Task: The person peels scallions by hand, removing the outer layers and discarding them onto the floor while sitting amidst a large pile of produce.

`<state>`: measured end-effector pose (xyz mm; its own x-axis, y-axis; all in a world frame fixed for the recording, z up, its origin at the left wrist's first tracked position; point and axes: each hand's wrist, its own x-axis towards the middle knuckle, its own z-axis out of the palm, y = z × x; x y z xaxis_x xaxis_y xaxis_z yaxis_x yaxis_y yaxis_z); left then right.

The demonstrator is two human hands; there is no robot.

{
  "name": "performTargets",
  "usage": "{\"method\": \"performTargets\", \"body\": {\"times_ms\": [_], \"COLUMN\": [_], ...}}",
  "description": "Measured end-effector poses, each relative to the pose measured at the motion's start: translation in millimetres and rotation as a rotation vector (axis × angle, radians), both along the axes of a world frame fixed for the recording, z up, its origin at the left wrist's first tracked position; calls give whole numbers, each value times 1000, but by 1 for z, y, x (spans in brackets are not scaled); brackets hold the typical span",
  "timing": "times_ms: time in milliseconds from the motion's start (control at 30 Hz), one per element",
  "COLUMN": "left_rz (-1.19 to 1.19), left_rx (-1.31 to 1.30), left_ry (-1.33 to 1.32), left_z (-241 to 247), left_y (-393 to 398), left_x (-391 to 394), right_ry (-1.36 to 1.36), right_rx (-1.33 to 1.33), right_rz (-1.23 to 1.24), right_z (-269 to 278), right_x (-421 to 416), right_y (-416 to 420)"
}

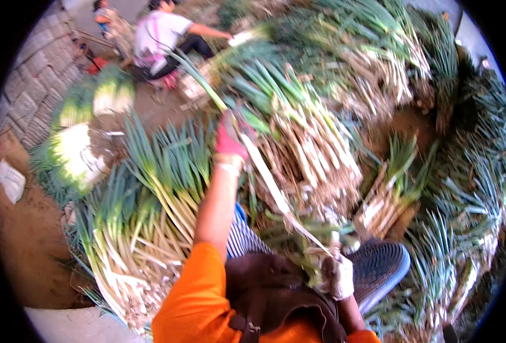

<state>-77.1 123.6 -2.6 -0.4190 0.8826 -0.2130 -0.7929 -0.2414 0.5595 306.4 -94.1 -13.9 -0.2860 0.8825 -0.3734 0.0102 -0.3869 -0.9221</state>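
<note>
My left hand (233, 135), in a red and grey work glove, is closed around the upper part of a long green onion (266, 171). Its green leaves point up and away, and its white shaft slants down to the right. At the root end, my right hand (338, 274) in a whitish glove pinches a thin pale strip or outer layer that runs from the shaft. On my left side lies a pile of clean, pale-stemmed green onions (150, 240). Ahead, to the right of my left hand, a heap of green onions with brown, dry outer layers (308, 150) is lying.
A co-worker (163, 38) crouches ahead, an arm stretched to more onions; another person (111, 25) is farther back. Tied-looking onion bundles (75, 154) stand at the left. A small unpeeled bunch (385, 201) lies near my right knee, and more leafy heaps (471, 193) line the right.
</note>
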Motion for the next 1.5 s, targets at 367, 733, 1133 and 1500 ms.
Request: {"method": "performTargets", "body": {"times_ms": [367,733,1133,1500], "left_rz": [-166,-431,-358,-434], "left_rx": [-227,100,-12,189], "left_ry": [68,59,28,-91], "left_z": [11,22,12,-11], "left_y": [-21,-42,-35,2], "left_x": [83,89,96,91], "right_ry": [-193,133,38,44], "right_rx": [442,398,303,327], "right_rz": [286,230,371,560], "right_z": [-8,-24,0,-9], "right_x": [-122,-135,-106,-48], "right_y": [89,87,103,184]}}
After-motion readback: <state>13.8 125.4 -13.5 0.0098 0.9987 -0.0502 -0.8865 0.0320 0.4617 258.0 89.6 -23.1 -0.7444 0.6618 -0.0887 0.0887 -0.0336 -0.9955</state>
